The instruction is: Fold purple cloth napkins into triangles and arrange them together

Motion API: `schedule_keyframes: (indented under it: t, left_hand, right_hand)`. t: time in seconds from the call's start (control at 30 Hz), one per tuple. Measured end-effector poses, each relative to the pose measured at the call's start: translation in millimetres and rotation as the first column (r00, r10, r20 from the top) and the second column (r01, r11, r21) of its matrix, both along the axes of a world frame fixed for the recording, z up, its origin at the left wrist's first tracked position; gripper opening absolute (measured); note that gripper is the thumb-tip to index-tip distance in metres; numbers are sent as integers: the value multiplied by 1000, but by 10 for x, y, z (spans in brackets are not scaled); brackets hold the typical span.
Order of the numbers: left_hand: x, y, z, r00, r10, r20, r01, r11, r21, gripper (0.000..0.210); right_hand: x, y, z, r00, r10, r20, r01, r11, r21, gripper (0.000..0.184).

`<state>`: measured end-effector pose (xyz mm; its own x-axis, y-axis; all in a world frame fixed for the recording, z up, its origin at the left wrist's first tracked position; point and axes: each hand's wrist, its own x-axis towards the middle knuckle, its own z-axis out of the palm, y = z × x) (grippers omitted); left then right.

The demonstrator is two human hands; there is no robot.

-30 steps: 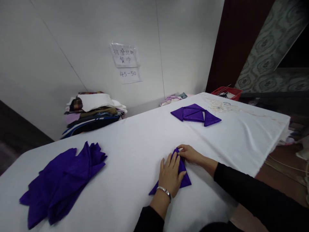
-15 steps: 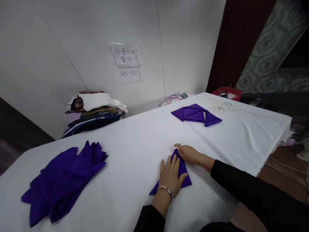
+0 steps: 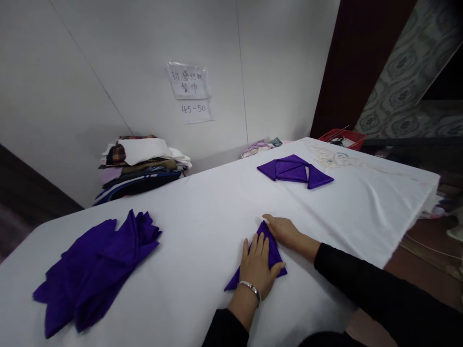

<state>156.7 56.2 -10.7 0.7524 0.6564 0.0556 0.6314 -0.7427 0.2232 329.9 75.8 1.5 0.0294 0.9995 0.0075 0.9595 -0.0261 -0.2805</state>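
Note:
A purple cloth napkin (image 3: 274, 255) folded into a triangle lies on the white-covered table, its point facing away from me. My left hand (image 3: 257, 262), with a silver bracelet at the wrist, is spread flat on top of it and covers much of its left part. My right hand (image 3: 285, 233) rests on its side at the napkin's tip, touching the right edge. Its index finger stretches past the point; the other fingers are mostly hidden. Farther back lies another folded purple napkin (image 3: 291, 169) with pointed ends. A loose heap of purple napkins (image 3: 97, 270) is at the left.
A stack of folded clothes (image 3: 144, 161) stands behind the table's left part, by the wall. Paper signs (image 3: 190, 82) with handwriting hang above. More fabric (image 3: 261, 147) lies behind the back edge, and a red basket (image 3: 356, 140) stands beyond the far corner.
My left hand has shifted very slightly to the right on the folded napkin. The right hand has stayed nearly in place at the tip.

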Motion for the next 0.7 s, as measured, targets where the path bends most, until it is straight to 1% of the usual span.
schedule_keyframes:
  t: [0.07,0.13,0.2,0.23,0.27,0.3,0.33,0.4,0.43,0.5,0.6,0.7]
  left_hand:
    - [-2,6,-25,1000,0,-3,0,1000,-18,76]
    - [-2,5,-30,1000,1,0,-1,1000,-28,76]
    - [0,0,-23,1000,1,0,-1,1000,-31,75]
    - [1,-2,-19,1000,1,1,-1,999,-32,75]
    - [3,-4,-15,1000,3,2,-3,999,-32,75]
    - [5,-4,-13,1000,6,5,-6,999,-33,75]
    - [7,-4,-12,1000,9,6,-9,999,-36,74]
    - [11,0,-18,1000,18,5,-18,999,-49,74]
    - [13,3,-23,1000,21,3,-21,998,-58,74]
    - [16,9,-33,1000,27,0,-27,997,-76,74]
    - [14,17,-26,999,38,11,-37,996,-87,75]
    - [-6,24,23,998,52,19,-50,995,-88,70]
  right_hand:
    - [26,2,-14,999,-27,-31,28,999,26,37]
    - [37,-26,0,996,-16,-92,27,993,116,36]
    - [20,-82,37,986,71,-149,-34,969,244,36]
    - [3,-115,58,977,144,-159,-94,954,284,38]
    - [-18,-146,77,961,226,-158,-174,941,291,42]
    - [-39,-171,90,940,303,-154,-256,929,266,48]
    - [-56,-187,98,920,361,-153,-326,921,212,55]
    - [-69,-183,95,900,401,-169,-395,916,70,64]
    - [-64,-164,86,901,395,-178,-399,917,15,65]
    - [-32,-103,64,907,380,-182,-394,918,-44,64]
    - [42,-2,33,915,373,-157,-385,921,-56,64]
    - [102,58,13,924,361,-127,-368,929,-41,65]
